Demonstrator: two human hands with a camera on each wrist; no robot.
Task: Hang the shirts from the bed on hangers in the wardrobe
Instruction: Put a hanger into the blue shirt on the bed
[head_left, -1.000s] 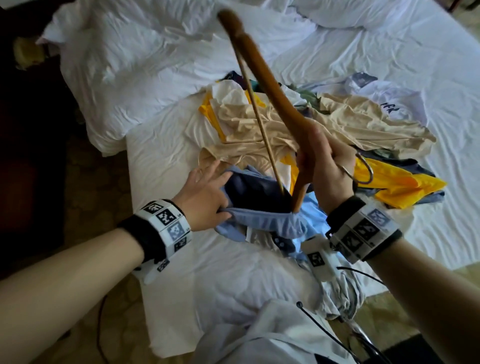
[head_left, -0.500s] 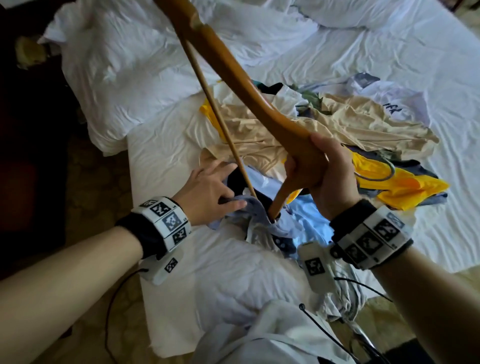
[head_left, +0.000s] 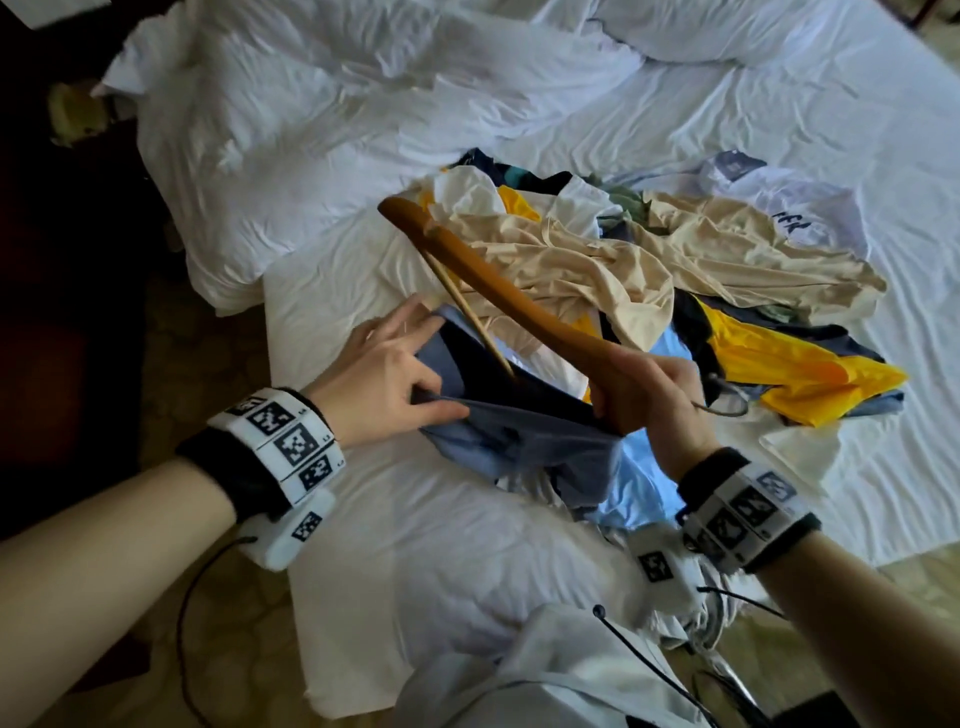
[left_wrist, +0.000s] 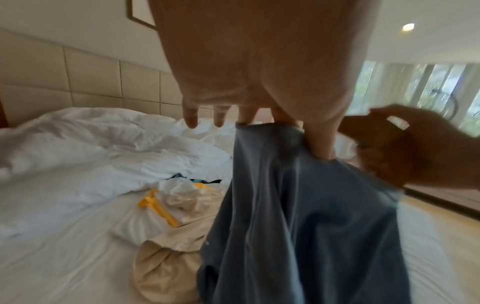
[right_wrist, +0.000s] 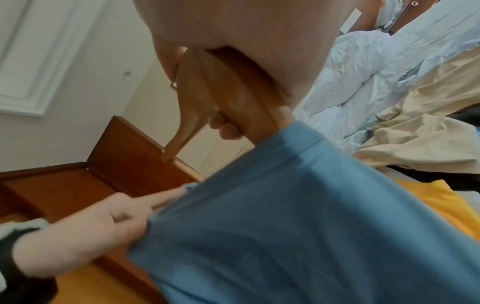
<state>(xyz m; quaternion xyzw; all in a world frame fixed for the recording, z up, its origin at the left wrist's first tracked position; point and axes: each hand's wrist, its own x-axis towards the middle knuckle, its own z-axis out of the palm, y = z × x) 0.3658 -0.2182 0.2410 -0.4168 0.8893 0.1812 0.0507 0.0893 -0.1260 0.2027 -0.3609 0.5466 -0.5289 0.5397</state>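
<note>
The left hand (left_wrist: 259, 67) pinches the top edge of a blue shirt (left_wrist: 298, 226). The shirt hangs down below the pinch. Other clothes (left_wrist: 176, 205) lie on the white bed (left_wrist: 64, 216) below.

the hanger (head_left: 524, 301) is orange-brown wood with a paler rod. the shirt (head_left: 519, 441) at the near edge is dusty blue, darker navy inside its opening. farther right, the pile shows a beige shirt (head_left: 597, 260), a bright yellow shirt (head_left: 789, 374) and a white shirt (head_left: 779, 208) with dark lettering. the bed sheet (head_left: 415, 545) is plain white. both wristbands (head_left: 280, 441) are white with black square patterns.
</note>
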